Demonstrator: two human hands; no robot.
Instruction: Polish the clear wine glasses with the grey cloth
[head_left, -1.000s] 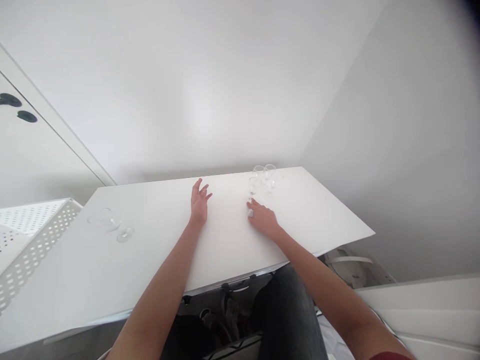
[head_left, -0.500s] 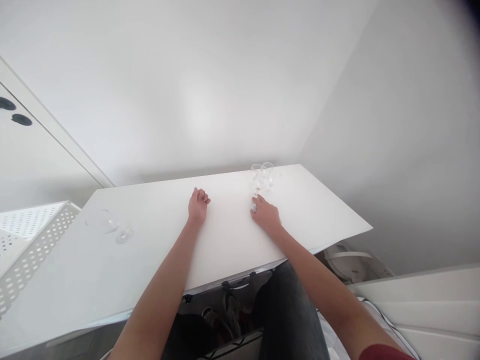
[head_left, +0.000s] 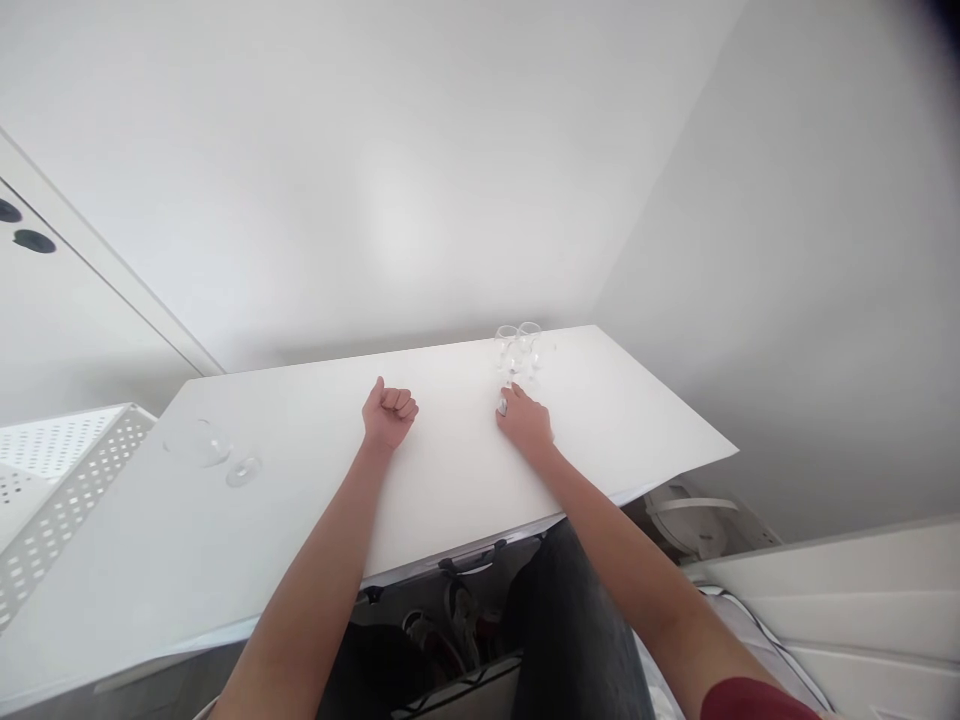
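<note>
My left hand [head_left: 388, 414] rests on the white table [head_left: 315, 500] near its middle, curled into a fist with nothing in it. My right hand [head_left: 525, 427] lies palm down a little to the right. Its thumb and fingertips are pressed together at the foot of the nearest clear wine glass [head_left: 513, 364]. Two more clear stemmed glasses [head_left: 519, 338] stand upright just behind it, near the table's far edge by the wall.
A clear glass [head_left: 201, 444] lies on its side at the table's left, its round foot [head_left: 243, 470] toward me. A white perforated basket [head_left: 52, 480] stands off the left end. Below the near edge are my dark trousers [head_left: 570, 620] and a white round object [head_left: 686, 520].
My left hand's spread fingers have curled into a fist. My right hand has slid the nearest glass a little closer to the two behind it.
</note>
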